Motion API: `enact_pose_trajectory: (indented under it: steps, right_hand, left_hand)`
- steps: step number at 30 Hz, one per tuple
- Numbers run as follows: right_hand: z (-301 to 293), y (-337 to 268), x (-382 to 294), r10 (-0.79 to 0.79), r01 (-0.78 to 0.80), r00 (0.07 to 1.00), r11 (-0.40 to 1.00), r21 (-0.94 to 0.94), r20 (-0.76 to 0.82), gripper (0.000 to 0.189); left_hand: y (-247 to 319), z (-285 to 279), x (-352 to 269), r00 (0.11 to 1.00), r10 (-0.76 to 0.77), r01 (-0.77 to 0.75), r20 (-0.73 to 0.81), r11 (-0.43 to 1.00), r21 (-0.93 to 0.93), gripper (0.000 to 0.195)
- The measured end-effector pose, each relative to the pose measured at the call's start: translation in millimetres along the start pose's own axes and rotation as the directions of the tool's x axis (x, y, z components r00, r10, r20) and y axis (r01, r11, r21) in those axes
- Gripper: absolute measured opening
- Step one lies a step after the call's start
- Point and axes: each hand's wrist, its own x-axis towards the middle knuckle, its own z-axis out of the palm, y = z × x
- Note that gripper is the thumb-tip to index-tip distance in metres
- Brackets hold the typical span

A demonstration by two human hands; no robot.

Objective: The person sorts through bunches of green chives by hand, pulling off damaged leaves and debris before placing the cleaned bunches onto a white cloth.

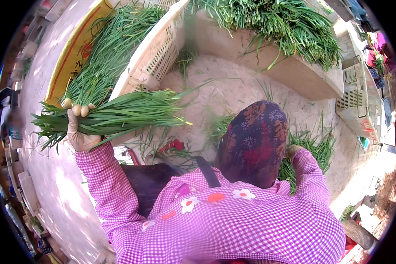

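Observation:
My left hand [81, 128], which looks gloved, is closed around a bunch of long flat green leaves, probably garlic chives [135, 110]. The bunch lies level across my palm, its leaf tips to the left and its cut ends to the right. My right hand [293, 151] reaches down past my bent knee [254, 142] to loose chives [312, 148] on the floor. Sleeve and knee partly cover it, so its fingers and whatever they hold cannot be made out.
Beyond my left hand, a yellow printed sack [71, 59] holds loose chives [118, 43], beside a white plastic crate [155, 62]. Trimmed bunches [277, 29] are heaped on a pale board [270, 66] ahead. More crates [353, 89] stand right. Scraps and a red object [173, 145] litter the floor.

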Motion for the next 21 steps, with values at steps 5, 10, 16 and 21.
enact_pose_trajectory:
  steps: [5, 10, 16, 21]
  right_hand:
    - [-156, -11, -79, -0.210, 0.567, 0.704, 0.740, 0.360, -0.678, 0.052]
    - [-296, -140, -206, -0.599, 0.930, 0.308, 0.353, 0.102, -0.739, 0.064]
    - [-292, -345, -283, -0.631, 0.860, 0.122, -0.317, 0.399, -0.766, 0.045]
    - [-263, -389, -262, -0.290, 0.779, 0.156, -0.551, 0.298, -0.944, 0.030]
  left_hand:
    - [21, -13, 4, 0.981, -0.026, -0.036, -0.194, 0.949, -0.312, 0.025]
    - [47, -28, 0, 0.963, 0.006, -0.142, -0.271, 0.860, -0.489, 0.025]
    - [75, -55, -27, 0.969, 0.131, -0.212, -0.210, 0.876, -0.433, 0.024]
    - [71, -39, -39, 0.978, 0.171, -0.192, -0.119, 0.961, -0.200, 0.022]
